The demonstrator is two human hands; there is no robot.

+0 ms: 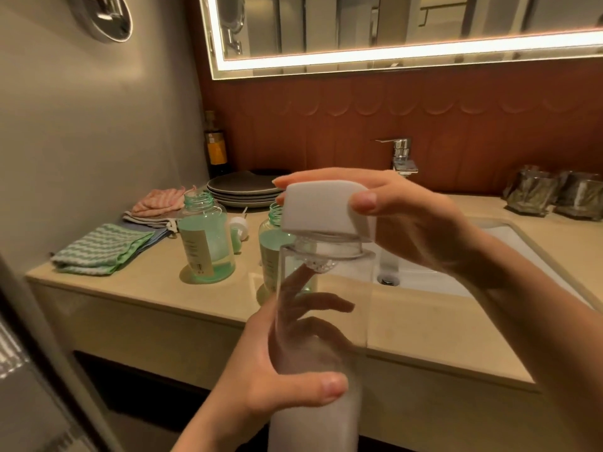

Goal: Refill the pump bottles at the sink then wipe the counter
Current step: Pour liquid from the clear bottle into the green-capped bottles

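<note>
A tall clear refill bottle (321, 321) with white liquid in its lower part is held upright in front of the counter. My left hand (277, 383) grips its body. My right hand (414, 223) grips the white square cap (323, 208), which sits on the bottle's neck. Two green pump bottles stand on the counter with their tops off: one (205, 236) at the left, the other (270, 249) partly hidden behind the refill bottle. A white pump head (238, 228) lies between them.
Folded cloths lie at the counter's left: green (101, 247), grey (146, 220) and pink (160, 202). Dark plates (241, 189) are stacked behind. The sink (440, 275) and tap (403, 156) are at the right, glass holders (554, 195) at the far right. A dark bottle (217, 148) stands in the corner.
</note>
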